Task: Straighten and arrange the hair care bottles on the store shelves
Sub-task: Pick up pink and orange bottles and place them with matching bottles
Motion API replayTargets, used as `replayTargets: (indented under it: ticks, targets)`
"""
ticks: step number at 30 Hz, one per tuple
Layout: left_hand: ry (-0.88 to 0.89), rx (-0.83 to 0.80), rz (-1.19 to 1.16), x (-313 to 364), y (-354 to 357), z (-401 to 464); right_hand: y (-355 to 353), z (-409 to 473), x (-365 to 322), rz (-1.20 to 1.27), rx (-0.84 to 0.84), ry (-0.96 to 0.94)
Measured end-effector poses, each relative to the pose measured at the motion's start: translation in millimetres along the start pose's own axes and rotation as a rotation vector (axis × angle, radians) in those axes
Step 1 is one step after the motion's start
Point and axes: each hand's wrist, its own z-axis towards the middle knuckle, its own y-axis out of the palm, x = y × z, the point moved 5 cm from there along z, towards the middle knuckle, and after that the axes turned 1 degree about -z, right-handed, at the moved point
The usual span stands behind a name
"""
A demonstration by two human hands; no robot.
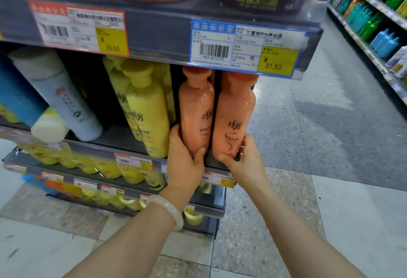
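While upright, each orange bottle (196,112) fills both hands (185,158)

Your left hand (184,158) is reaching forward, fingers and thumb curled in a grip. Your right hand (244,158) is doing likewise alongside it.

Two bottles (196,112) stand side by side at the right end of the shelf (123,143), under the price-tag rail (246,48). Left of them stand more bottles (147,110); farther left, two tubes (61,95) lean. Lower shelves (132,192) sit below.
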Motion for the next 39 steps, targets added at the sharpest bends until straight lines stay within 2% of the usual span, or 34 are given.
replayTargets:
  ticks: [9,16,27,35,39]
  targets:
    - [-0.075,0.124,0.040,2,13,10,-1,3,3,0.057,-0.018,0.007]
    - [-0.110,0.013,-0.059,5,4,3,1,4,-1,0.011,-0.025,0.000]
    - [-0.058,-0.088,-0.002,3,-4,5,1,2,-4,0.021,0.013,0.006]
    - [-0.064,0.027,-0.033,3,0,4,3,0,-4,0.005,0.037,0.031]
    - [-0.015,-0.007,0.001,7,-1,2,3,0,-4,0.003,0.052,0.035]
